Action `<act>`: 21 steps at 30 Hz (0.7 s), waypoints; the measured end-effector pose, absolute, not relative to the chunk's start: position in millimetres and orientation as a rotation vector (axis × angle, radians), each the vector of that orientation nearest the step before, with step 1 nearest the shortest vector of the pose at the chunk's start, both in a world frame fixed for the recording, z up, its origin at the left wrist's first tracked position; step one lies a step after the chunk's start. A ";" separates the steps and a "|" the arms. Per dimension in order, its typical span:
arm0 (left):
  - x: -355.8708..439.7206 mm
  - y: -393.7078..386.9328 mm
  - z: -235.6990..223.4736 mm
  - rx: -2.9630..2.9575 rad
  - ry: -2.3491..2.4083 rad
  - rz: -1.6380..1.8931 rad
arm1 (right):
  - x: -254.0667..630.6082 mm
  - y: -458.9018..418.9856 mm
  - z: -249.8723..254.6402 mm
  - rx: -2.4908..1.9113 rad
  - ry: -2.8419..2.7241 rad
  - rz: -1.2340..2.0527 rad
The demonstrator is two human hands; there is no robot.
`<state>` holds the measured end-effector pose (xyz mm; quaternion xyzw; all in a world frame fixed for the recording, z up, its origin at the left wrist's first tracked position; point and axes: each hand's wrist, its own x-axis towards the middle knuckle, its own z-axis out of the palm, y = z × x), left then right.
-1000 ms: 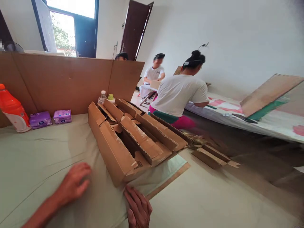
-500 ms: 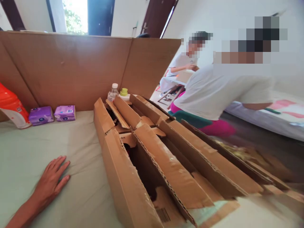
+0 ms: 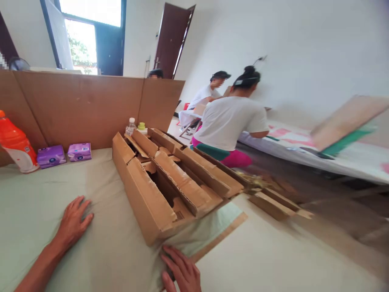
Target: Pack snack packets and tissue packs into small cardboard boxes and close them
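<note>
While the left hand (image 3: 74, 221) is laid flat on the cloth-covered desk (image 3: 103, 247), its grip is opened wide and empty; the right hand (image 3: 182, 269) is rested just beside the near corner of the slotted carton (image 3: 136, 198), its grip loosely spread, with nothing seen held. Long, straight-sided slots are formed in this carton of rough-edged corrugated cardboard, set on the desk beyond both hands. Along one upright, creased cardboard panel (image 3: 82, 105), two glossy purple packs (image 3: 51, 157), one orange bottle (image 3: 16, 142) and one clear, white-capped bottle (image 3: 131, 129) are counted.
</note>
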<state>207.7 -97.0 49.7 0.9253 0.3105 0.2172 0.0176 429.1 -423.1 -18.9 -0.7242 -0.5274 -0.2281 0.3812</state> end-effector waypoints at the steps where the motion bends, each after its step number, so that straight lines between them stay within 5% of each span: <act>1: 210.5 -99.8 55.6 2.858 0.953 0.710 | 432.4 -425.2 -4.9 -1.813 -1.354 -0.606; 9: 256.6 -154.4 140.5 2.682 0.435 0.924 | 443.1 -421.1 108.2 -1.703 -1.362 -0.605; 21: 286.6 -193.5 177.2 2.684 0.080 0.909 | 445.7 -364.8 147.5 -1.727 -1.426 -0.405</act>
